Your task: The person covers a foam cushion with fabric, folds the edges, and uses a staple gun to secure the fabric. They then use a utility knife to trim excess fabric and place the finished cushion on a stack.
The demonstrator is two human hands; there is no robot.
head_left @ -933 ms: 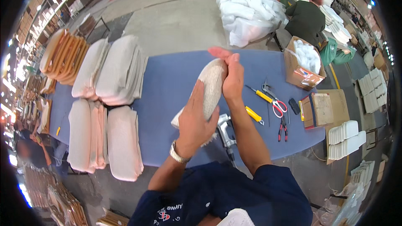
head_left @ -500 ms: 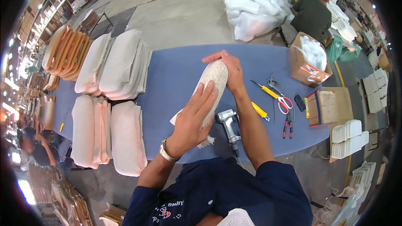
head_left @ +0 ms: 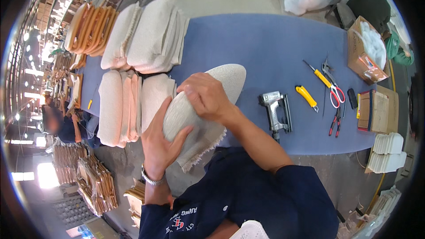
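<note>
A long rounded cushion pad [head_left: 231, 77], covered in light beige woven fabric, is held slanted over the front of the blue table. My left hand [head_left: 161, 144] wraps around its near left end, thumb across the top and fingers along the outer side. My right hand [head_left: 206, 97] lies across the pad with bent fingers, gripping the fabric at its far left edge. A loose flap with a frayed fabric edge [head_left: 199, 152] hangs toward my body. Parts of the pad are hidden under both hands.
Stacked beige fabric covers [head_left: 152, 33] stand at the left, beside brown curved frames [head_left: 90, 28]. On the blue table [head_left: 265, 40] lie a staple gun [head_left: 276, 110], yellow cutter [head_left: 306, 98], red-handled scissors [head_left: 337, 96] and pliers [head_left: 335, 126]. A carton [head_left: 361, 55] holds white stuffing.
The pad has been turned and tipped so its broad side shows. My right hand moved from its far end to its left edge; my left hand shifted to the near end. The view moved too.
</note>
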